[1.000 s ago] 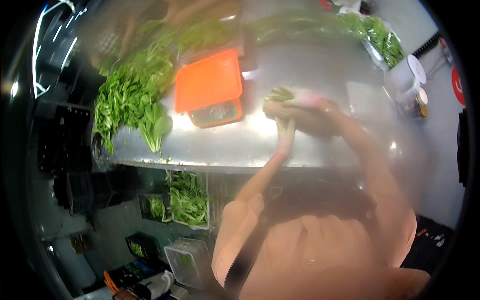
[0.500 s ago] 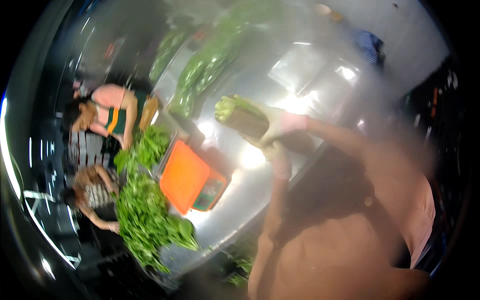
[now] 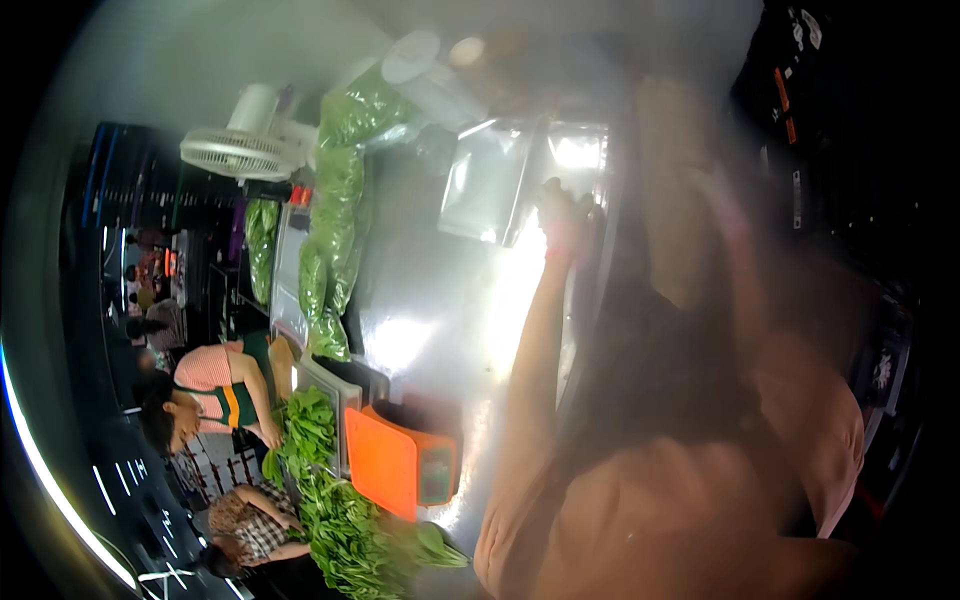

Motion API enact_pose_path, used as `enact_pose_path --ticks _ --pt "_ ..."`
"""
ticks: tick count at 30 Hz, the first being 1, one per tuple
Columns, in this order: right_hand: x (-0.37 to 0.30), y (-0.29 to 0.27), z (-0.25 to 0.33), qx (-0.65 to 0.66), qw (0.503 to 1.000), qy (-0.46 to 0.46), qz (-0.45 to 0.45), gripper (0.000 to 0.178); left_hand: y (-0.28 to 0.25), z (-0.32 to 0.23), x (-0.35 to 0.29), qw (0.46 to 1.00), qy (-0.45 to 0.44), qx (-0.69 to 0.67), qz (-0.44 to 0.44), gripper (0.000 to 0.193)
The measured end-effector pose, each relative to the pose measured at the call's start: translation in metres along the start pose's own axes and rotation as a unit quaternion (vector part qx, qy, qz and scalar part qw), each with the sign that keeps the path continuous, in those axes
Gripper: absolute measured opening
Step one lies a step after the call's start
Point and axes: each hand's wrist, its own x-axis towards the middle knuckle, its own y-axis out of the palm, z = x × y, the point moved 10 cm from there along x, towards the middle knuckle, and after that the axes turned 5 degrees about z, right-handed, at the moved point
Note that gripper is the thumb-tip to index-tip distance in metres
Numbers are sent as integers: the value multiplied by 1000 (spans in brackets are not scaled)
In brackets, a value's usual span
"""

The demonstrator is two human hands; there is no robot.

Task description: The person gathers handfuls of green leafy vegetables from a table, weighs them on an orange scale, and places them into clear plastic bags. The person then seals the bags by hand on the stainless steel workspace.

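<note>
My left hand (image 3: 560,212), in a pale glove with a pink cuff, reaches over the steel table (image 3: 410,290) near its right edge. Its fingers look stretched out, though glare and haze soften them. Close to them lies a stack of clear plastic bags (image 3: 485,185). On the right, my right hand (image 3: 722,205) is heavily blurred beyond its pink cuff, and its fingers cannot be made out. Beside it is a long brown shape (image 3: 672,190), also smeared; whether the hand touches it is unclear. The paper-wrapped green bunch cannot be made out.
An orange crate (image 3: 380,460) stands on the table near a heap of leafy greens (image 3: 350,535). Long plastic bags of greens (image 3: 335,220) lie along the far left side, below a white fan (image 3: 240,145). Two co-workers (image 3: 215,385) handle greens at left.
My hands have parted from the paper-wrapped green bunch they held together. The left is now by the plastic bags, the right farther right. The view has turned, bringing the fan in.
</note>
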Motion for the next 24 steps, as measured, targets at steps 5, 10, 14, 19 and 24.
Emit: enact_pose_path --ticks 5,10,14,19,24 --pt "-27 -13 20 -13 997 32 -66 53 33 30 32 986 -67 147 31 20" --pt "-26 -12 9 8 994 94 -57 55 38 34 38 990 2 136 -21 8" --pt "-16 -19 -23 30 996 77 -24 54 25 82 46 994 23 -33 -100 7" --pt "-15 -17 -30 77 995 69 -9 54 66 156 58 819 -210 -534 -25 17" --pt "23 87 -31 151 965 137 162 55 23 189 64 818 -122 -557 -79 22"
